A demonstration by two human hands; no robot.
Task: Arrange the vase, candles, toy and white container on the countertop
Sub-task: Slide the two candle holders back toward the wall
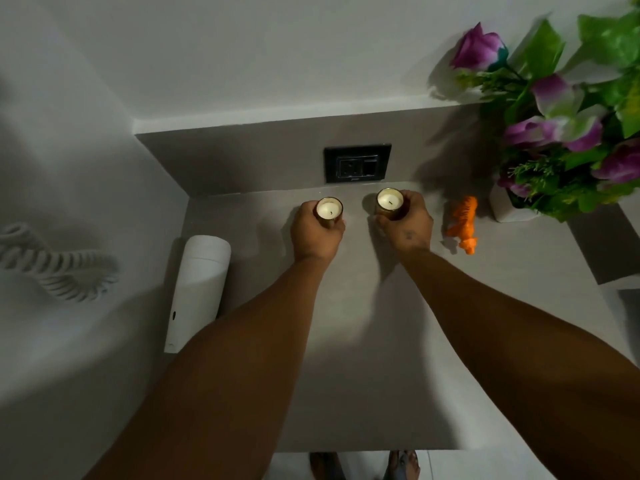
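Two small candles in gold-brown glass jars stand near the back of the grey countertop [363, 341]. My left hand [313, 232] grips the left candle [329, 208] and my right hand [407, 223] grips the right candle [390, 199]; both jars are upright. An orange toy [462, 221] lies on the counter just right of my right hand. A white vase [507, 206] with purple flowers and green leaves stands at the back right. A tall white container [199, 289] stands at the counter's left edge against the wall.
A black wall socket [357, 163] sits on the backsplash just behind the candles. A white coiled cord [55, 268] hangs on the left wall. A white ledge [620, 271] juts in at the right edge. My feet show below the counter's front edge.
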